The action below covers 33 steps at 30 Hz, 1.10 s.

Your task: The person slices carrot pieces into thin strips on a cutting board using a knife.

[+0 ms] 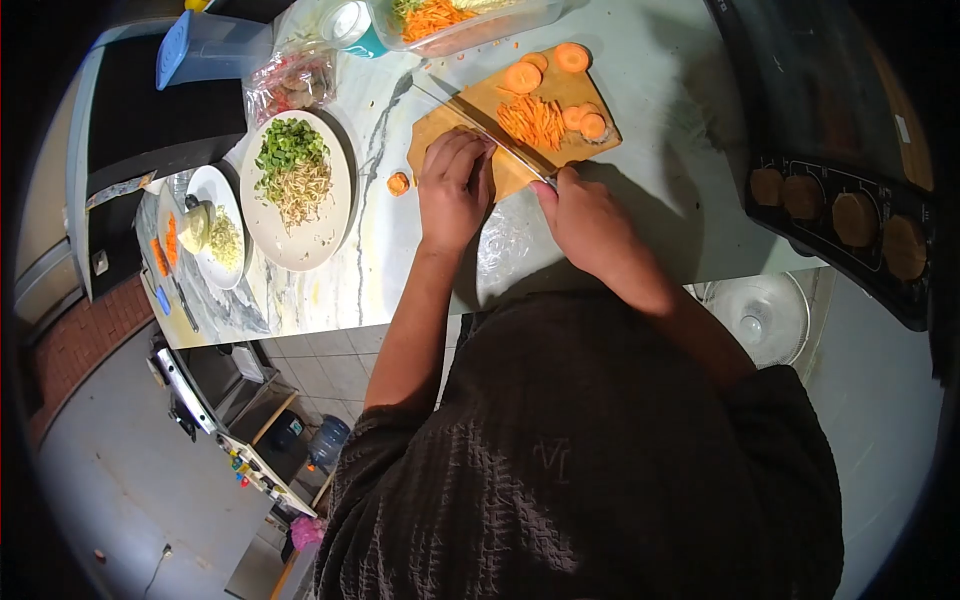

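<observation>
My right hand [592,222] is closed round the handle of a kitchen knife [492,128], whose long blade slants across a wooden cutting board [432,130]. Fingers curled, my left hand [455,190] rests on the board right beside the blade. Whatever lies under its fingertips is hidden. Beyond the blade sits a pile of carrot strips [530,122]. Round carrot slices [522,77] lie at the board's far side, and more carrot slices [585,120] are at its right edge. A small carrot piece [398,183] is on the counter left of the board.
Left on the marble counter [370,260] stand an oval plate [295,245] of chopped greens and sprouts, and a smaller white plate [212,185]. A plastic container [470,38] with shredded carrot is at the back. A stove [840,210] with knobs stands right.
</observation>
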Each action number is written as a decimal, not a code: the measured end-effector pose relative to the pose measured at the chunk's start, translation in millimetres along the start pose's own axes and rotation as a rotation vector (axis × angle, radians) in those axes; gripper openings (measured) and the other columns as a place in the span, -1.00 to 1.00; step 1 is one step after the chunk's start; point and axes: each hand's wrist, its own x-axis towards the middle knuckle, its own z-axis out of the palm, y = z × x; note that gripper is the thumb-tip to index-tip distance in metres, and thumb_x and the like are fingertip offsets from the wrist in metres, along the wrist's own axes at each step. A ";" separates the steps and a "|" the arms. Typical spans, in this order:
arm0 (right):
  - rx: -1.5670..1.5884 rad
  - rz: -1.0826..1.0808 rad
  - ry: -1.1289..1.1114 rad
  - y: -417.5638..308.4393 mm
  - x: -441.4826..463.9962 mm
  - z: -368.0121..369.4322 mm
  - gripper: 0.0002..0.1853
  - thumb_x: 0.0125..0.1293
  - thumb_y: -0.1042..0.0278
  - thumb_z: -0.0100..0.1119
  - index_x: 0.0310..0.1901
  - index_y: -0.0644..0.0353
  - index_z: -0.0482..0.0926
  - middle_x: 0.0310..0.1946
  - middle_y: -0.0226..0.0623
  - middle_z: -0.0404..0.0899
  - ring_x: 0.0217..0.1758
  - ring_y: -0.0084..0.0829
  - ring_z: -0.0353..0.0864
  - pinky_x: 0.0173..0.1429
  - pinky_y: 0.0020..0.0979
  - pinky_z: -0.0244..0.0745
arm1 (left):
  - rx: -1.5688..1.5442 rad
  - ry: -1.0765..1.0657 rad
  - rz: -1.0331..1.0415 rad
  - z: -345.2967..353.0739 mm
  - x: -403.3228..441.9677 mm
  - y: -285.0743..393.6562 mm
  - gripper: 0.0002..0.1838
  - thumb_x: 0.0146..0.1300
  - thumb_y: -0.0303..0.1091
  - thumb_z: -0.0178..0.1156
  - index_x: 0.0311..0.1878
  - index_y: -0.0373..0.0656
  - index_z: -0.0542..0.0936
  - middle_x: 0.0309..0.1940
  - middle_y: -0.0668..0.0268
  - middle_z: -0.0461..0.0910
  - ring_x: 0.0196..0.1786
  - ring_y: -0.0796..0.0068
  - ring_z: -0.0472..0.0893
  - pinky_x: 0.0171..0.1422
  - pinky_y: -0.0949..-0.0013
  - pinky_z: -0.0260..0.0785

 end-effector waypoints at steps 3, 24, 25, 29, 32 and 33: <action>-0.017 0.004 -0.017 -1.4 2.9 -0.3 -0.50 0.45 -0.04 -0.08 -0.11 0.37 0.47 -0.31 0.19 0.63 -0.18 0.18 0.63 -0.08 0.04 0.52 | 0.019 0.000 0.000 -0.4 -1.0 -0.3 -0.84 0.04 -0.61 0.32 -0.27 -0.23 0.63 -0.26 0.20 0.63 -0.08 0.15 0.61 0.04 0.23 0.47; -0.126 -0.080 0.172 30.1 -12.0 -0.3 -0.55 0.43 -0.04 -0.05 -0.23 0.29 0.48 -0.45 0.13 0.61 -0.28 0.19 0.62 -0.16 0.10 0.48 | -0.009 0.013 -0.019 0.5 -2.7 -2.6 -0.88 0.09 -0.57 0.31 -0.29 -0.21 0.62 -0.25 0.23 0.64 -0.05 0.18 0.60 0.07 0.22 0.46; -0.128 -0.087 0.178 30.1 -11.5 0.0 -0.55 0.43 -0.04 -0.05 -0.23 0.29 0.48 -0.45 0.13 0.61 -0.28 0.19 0.62 -0.16 0.10 0.48 | -0.005 0.021 -0.014 0.3 -1.8 -2.6 -0.88 0.09 -0.57 0.31 -0.29 -0.21 0.62 -0.25 0.23 0.64 -0.05 0.18 0.60 0.07 0.22 0.46; -0.097 -0.118 0.197 34.5 -10.4 7.2 -0.55 0.44 -0.04 -0.07 -0.26 0.28 0.47 -0.49 0.12 0.60 -0.33 0.20 0.61 -0.22 0.11 0.48 | -0.031 0.005 -0.032 -1.9 -0.9 1.0 -0.89 0.09 -0.56 0.31 -0.29 -0.21 0.63 -0.24 0.24 0.65 -0.04 0.18 0.60 0.07 0.22 0.46; -0.029 -0.163 0.213 31.4 -8.0 6.7 -0.54 0.45 -0.04 -0.08 -0.27 0.29 0.46 -0.50 0.13 0.59 -0.35 0.22 0.60 -0.24 0.11 0.47 | -0.030 0.004 -0.031 -2.1 -0.9 0.9 -0.89 0.09 -0.56 0.31 -0.29 -0.21 0.63 -0.24 0.24 0.65 -0.04 0.19 0.61 0.07 0.22 0.47; 0.009 -0.182 0.214 29.1 -7.5 6.0 -0.53 0.45 -0.05 -0.09 -0.27 0.30 0.46 -0.51 0.13 0.59 -0.36 0.23 0.59 -0.25 0.11 0.47 | -0.023 0.002 -0.029 -1.9 -0.7 0.9 -0.89 0.09 -0.55 0.32 -0.29 -0.21 0.63 -0.24 0.24 0.65 -0.04 0.19 0.61 0.07 0.22 0.47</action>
